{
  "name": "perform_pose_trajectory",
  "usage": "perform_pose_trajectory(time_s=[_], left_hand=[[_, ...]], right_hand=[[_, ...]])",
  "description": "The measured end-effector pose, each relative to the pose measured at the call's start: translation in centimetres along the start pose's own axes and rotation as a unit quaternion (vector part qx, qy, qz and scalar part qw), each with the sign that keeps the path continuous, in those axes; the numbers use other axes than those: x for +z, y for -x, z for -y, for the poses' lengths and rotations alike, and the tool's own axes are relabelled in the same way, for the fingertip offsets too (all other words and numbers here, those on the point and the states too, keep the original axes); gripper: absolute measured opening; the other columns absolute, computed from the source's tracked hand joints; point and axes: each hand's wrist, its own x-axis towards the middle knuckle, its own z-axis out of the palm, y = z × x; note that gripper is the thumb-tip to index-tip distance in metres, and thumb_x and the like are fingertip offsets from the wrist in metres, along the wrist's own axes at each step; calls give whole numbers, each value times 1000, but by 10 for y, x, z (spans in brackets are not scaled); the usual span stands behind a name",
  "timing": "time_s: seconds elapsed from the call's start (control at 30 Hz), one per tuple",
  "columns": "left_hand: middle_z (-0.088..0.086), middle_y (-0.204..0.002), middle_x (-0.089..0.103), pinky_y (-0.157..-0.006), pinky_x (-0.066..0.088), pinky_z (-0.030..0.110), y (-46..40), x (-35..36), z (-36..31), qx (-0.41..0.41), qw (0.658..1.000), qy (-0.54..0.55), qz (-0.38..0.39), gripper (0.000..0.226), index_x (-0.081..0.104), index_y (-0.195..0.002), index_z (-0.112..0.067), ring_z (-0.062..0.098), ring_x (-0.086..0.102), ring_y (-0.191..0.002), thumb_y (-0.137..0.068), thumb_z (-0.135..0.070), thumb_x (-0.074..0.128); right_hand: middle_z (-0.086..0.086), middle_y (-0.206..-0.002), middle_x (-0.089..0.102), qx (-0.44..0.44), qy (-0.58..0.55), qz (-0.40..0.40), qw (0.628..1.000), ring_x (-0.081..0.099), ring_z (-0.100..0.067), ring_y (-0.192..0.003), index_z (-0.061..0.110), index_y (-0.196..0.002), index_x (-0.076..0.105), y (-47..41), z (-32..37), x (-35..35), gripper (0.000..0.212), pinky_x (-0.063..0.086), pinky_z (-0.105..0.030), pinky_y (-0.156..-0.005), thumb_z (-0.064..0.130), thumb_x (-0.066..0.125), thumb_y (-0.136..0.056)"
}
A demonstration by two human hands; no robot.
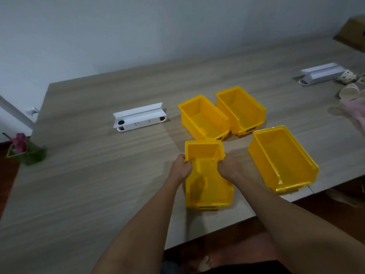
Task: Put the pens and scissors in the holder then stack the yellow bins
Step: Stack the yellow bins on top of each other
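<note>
Several empty yellow bins stand on the wooden table [98,184]. My left hand [182,167] and my right hand [229,168] grip the side walls of the nearest yellow bin [207,186], one hand on each side. Two more yellow bins sit side by side behind it, a left one [203,117] and a right one [240,110]. A larger yellow bin [280,159] lies to the right, close to the table's front edge. At the far left edge, a green holder [25,152] contains pink-handled items, blurred.
A white power-socket box [139,117] stands left of the bins, and a second one [322,74] at the back right. Paper cups [349,92] and pink fabric [357,111] lie at the right edge. A cardboard box [353,32] sits in the far right corner.
</note>
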Motion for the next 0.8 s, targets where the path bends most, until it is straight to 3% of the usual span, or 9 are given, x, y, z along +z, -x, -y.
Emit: perform_pose_trajectory(time_s=[0.1,0.17,0.23,0.3,0.4,0.5,0.6,0.7,0.8], left_hand=[[8,-91,59,-66,39,33,2,-40,15,-7,999,19,-39,20,52,-110,-10,22,54,-77,-94,-20,44],[6,-85,55,-61,35,33,-2,-71,25,-11,998,19,-59,14,50,-103,-10,18,49,-70,-96,-19,43],[10,-89,55,-62,35,34,-8,-101,34,-17,996,26,-79,16,50,-105,-8,19,48,-70,-97,-19,41],[10,-97,57,-69,40,35,-13,-129,41,-21,994,47,-94,23,50,-115,-8,22,53,-78,-98,-20,40],[7,-97,59,-78,44,39,-20,-167,44,-4,991,87,-101,20,58,-107,-11,26,55,-88,-98,-14,40],[26,-96,66,-71,52,45,-42,-196,59,16,991,99,-91,22,63,-96,0,41,63,-82,-89,-5,43],[34,-101,62,-67,51,42,-77,-215,85,5,991,106,-84,27,62,-101,6,36,63,-80,-82,0,43],[31,-99,65,-72,54,44,-72,-232,72,24,990,107,-92,23,61,-103,8,35,63,-83,-86,7,45],[16,-85,66,-66,52,31,-77,-239,70,38,990,107,-87,23,64,-101,-2,21,61,-75,-92,7,46]], right_hand=[[-22,-121,53,-39,-37,19,998,55,-41,-108,1,-125,44,5,38,18,37,42,-42,-77,27,43,-99],[-12,-93,54,-80,-66,25,994,55,-34,-85,14,-97,51,7,71,25,11,38,-39,-71,23,45,-98],[-2,-67,39,-103,-87,20,991,39,-23,-62,25,-66,34,3,105,32,33,30,-35,-64,15,45,-96],[-7,-60,34,-119,-106,26,987,32,-24,-55,15,-59,29,-5,134,40,37,23,-33,-55,10,44,-93],[-33,-82,57,-121,-154,82,977,53,-48,-73,-15,-85,51,-19,169,50,27,45,-52,-60,10,41,-83],[-29,-101,68,-139,-197,77,968,63,-43,-93,-9,-104,64,-23,205,52,33,52,-50,-76,1,40,-83],[-20,-105,69,-147,-213,68,963,64,-36,-94,1,-109,68,-27,233,53,38,54,-47,-81,-6,40,-83],[-21,-107,69,-145,-213,69,964,64,-38,-99,0,-109,67,-41,245,61,36,53,-56,-89,-5,44,-81],[-26,-108,68,-132,-210,68,966,63,-41,-99,-6,-108,65,-52,255,64,33,52,-57,-89,-6,45,-82]])
